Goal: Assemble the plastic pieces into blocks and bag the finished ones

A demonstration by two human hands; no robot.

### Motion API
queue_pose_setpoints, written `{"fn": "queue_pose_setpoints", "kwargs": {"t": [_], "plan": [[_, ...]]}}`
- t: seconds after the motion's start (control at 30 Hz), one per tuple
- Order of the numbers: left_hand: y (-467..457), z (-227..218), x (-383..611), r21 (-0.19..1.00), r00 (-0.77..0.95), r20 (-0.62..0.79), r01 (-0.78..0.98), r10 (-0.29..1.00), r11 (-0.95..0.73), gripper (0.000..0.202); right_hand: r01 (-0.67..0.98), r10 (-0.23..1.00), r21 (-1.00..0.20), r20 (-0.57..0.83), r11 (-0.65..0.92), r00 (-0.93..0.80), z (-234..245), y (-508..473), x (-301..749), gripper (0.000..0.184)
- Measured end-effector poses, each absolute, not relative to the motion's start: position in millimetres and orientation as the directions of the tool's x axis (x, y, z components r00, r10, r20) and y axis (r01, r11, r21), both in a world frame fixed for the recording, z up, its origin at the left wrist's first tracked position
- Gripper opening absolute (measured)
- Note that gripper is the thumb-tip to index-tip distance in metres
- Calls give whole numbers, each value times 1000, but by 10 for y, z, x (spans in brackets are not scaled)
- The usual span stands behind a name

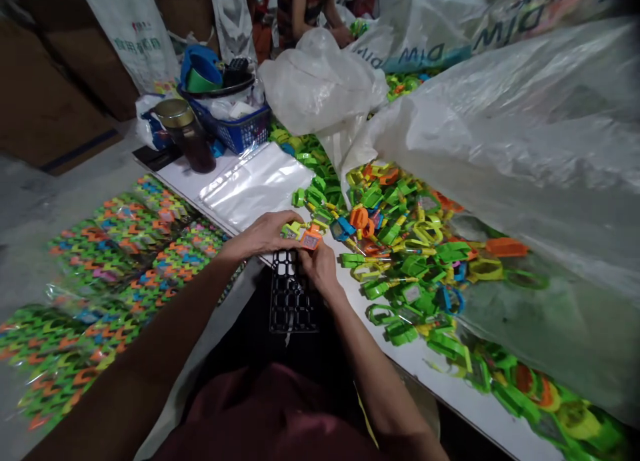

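Note:
My left hand [267, 233] is closed on a yellow-green toy watch [291, 231] at the table's edge. Close beside it, my right hand [321, 269] grips an orange toy watch [312, 238] with a small grey face. Both hands are almost touching, and part of the fingers is hidden behind the toys. Below them a black plastic tray [295, 301] with a grid of cells rests on my lap, its top end under my hands. To the right of my hands spreads a loose heap of toy watches [415, 264], mostly green, with yellow, orange and blue ones.
Clear plastic bags [260, 181] lie flat on the white table [357, 294]. Behind stand a lidded jar [187, 137] and a blue basket [245, 131]. Large translucent sacks [525, 127] cover the right. Packed bags of colourful toys [120, 267] lie at left. Another person [305, 7] sits beyond.

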State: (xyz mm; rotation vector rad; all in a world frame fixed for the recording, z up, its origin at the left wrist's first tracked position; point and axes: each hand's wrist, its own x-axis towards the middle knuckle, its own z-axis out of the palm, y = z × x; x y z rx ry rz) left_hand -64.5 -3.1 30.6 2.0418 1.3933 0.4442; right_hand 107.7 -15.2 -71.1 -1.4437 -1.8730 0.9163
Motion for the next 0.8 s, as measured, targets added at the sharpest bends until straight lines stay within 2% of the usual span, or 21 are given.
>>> {"fn": "queue_pose_setpoints", "kwargs": {"t": [0.13,0.2,0.27,0.4,0.5,0.57,0.63,0.7,0.8], "plan": [[-32,313,-613,662,295,-49,725,954,-190,52,682,964,-696,56,223,-258,-689,-148,863,31],[3,267,-598,642,196,8,751,981,-155,57,701,959,-674,40,233,-280,-650,-86,789,32],[25,216,-596,642,153,53,752,987,-151,52,682,943,-688,7,247,-334,-579,-1,809,28],[-31,164,-631,664,190,82,722,978,-196,42,648,891,-697,-26,309,-453,-354,211,995,24],[-78,181,-667,671,190,109,710,976,-213,45,782,895,-517,-63,349,-442,-166,404,965,26],[-60,216,-697,656,185,141,718,972,-232,47,845,872,-363,-147,392,-467,-56,502,879,26],[-11,253,-729,631,211,190,722,959,-283,50,873,861,-280,-212,400,-463,23,515,854,26],[40,272,-746,596,303,211,714,929,-368,51,886,882,-279,-193,370,-429,54,411,962,26],[70,239,-728,519,459,129,724,879,-454,40,874,893,-296,-118,386,-434,37,71,1310,26]]}}
